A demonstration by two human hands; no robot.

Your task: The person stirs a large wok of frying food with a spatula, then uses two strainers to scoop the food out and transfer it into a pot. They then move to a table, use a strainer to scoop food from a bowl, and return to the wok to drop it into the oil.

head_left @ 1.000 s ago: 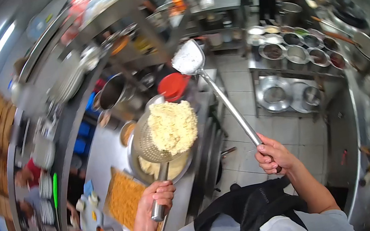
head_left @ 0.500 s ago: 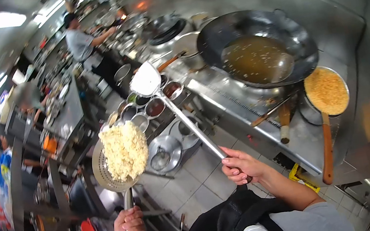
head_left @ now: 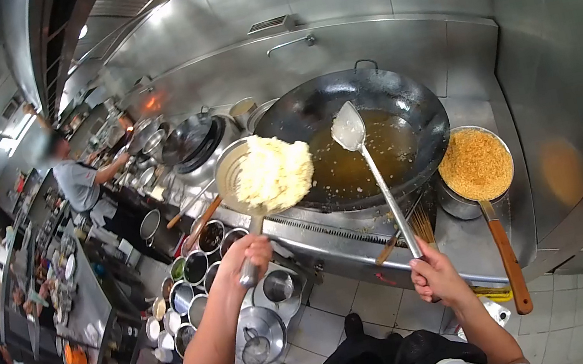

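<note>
- Your left hand (head_left: 248, 256) is wrapped tight round the steel handle of a round perforated strainer (head_left: 240, 179), heaped with pale clumpy noodles (head_left: 274, 173), hanging over the near-left rim of the wok (head_left: 401, 96).
- Your right hand (head_left: 433, 278) grips a long steel ladle (head_left: 350, 127), its bowl above the brown oily liquid (head_left: 387, 149).
- Just right of the wok sits a strainer of crispy golden bits (head_left: 476, 165); open floor below.

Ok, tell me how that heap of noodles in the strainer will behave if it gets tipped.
The noodles sit heaped above the strainer rim, so they would probably slide out as one soft clump. They look limp, likely floppy. The left hand holds the handle far back, so it may feel front-heavy.
</note>
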